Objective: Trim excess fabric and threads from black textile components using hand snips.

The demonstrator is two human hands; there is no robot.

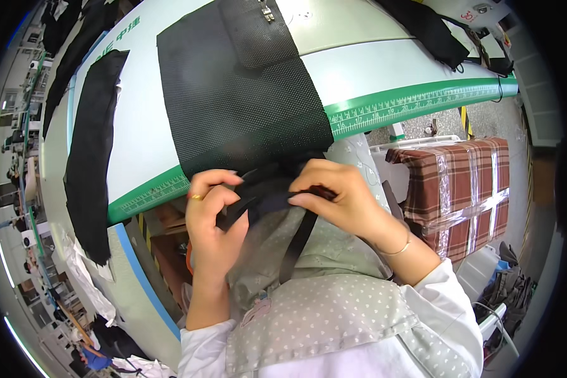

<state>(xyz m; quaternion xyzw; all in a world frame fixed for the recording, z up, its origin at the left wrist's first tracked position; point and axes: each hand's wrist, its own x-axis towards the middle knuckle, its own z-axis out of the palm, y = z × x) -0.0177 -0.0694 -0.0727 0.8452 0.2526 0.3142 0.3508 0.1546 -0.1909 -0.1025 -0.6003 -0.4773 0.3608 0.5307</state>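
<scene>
A black mesh fabric panel (239,107) lies over the work surface, its near end hanging past the green edge toward my lap. Between my hands a bunched piece of black fabric (268,189) is held up, partly blurred. My left hand (211,214), with a gold ring, has its fingers curled and closed on the left side of that fabric. On the other side my right hand (337,195) pinches it between thumb and fingers. A black strap (299,246) hangs below my right hand across my patterned apron (334,309). Whether panel and bunched fabric are joined cannot be seen.
A green ruler edge (416,107) borders the white sewing table (142,126). Long black fabric strips (91,157) lie at the left, and more black pieces (428,38) at the far right. A taped plaid bundle (460,192) stands right of my lap. A metal presser foot (268,11) sits at the top.
</scene>
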